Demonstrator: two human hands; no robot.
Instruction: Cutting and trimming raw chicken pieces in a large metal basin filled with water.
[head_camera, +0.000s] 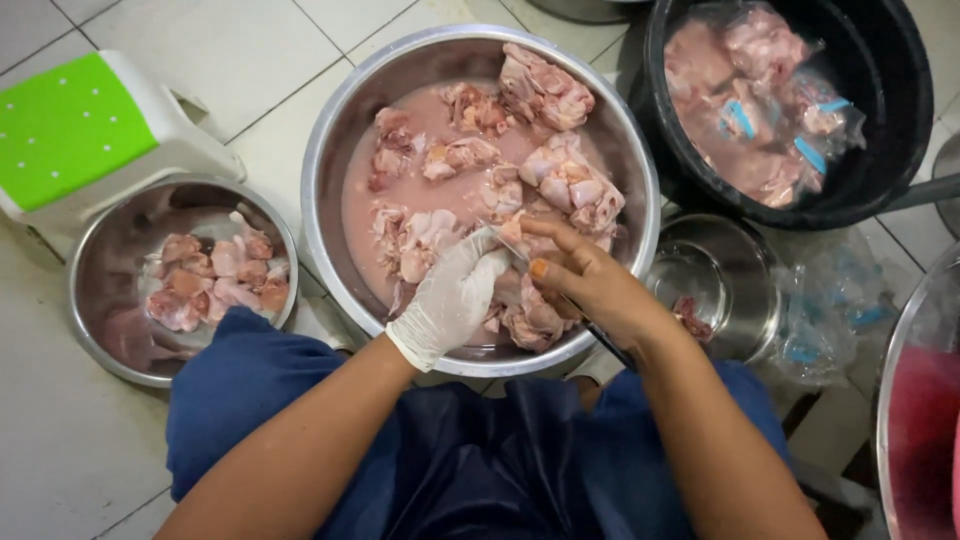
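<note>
A large steel basin (330, 140) holds several raw chicken pieces (545, 90) in pinkish water. My left hand (450, 300), in a white glove, grips a chicken piece (520, 320) at the basin's near edge. My bare right hand (590, 285) holds a knife (600, 340) with a dark handle, its blade laid against that same piece. Both hands meet over the near side of the basin, above my blue-clothed lap.
A smaller steel bowl (110, 300) at left holds cut chicken pieces (215, 280). A green and white stool (90, 130) stands behind it. A black tub (890, 120) with bagged chicken is far right, a small steel bowl (725, 275) and plastic bags (830, 310) near it.
</note>
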